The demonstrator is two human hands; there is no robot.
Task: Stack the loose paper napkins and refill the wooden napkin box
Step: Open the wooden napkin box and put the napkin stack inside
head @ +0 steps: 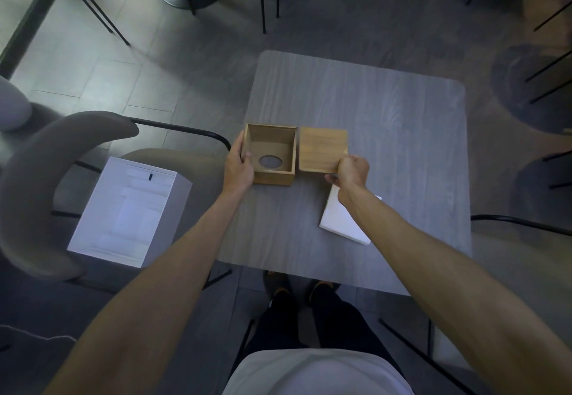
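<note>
One squared stack of white paper napkins point(343, 221) lies on the grey wood-grain tabletop point(402, 134). Beyond it, the right hand point(351, 171) pinches one flat wooden panel point(322, 150); the left hand point(238, 162) clasps one open wooden box point(272, 153), oval hole in its base.

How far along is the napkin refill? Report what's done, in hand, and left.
Done: the square wooden napkin box sits open and empty, oval slot facing down, and a stack of white paper napkins lies squared on the grey wood-grain table. In hand: the left hand steadies the box; the right hand grips the flat wooden panel. Left: loading the napkins, closing the box.
</note>
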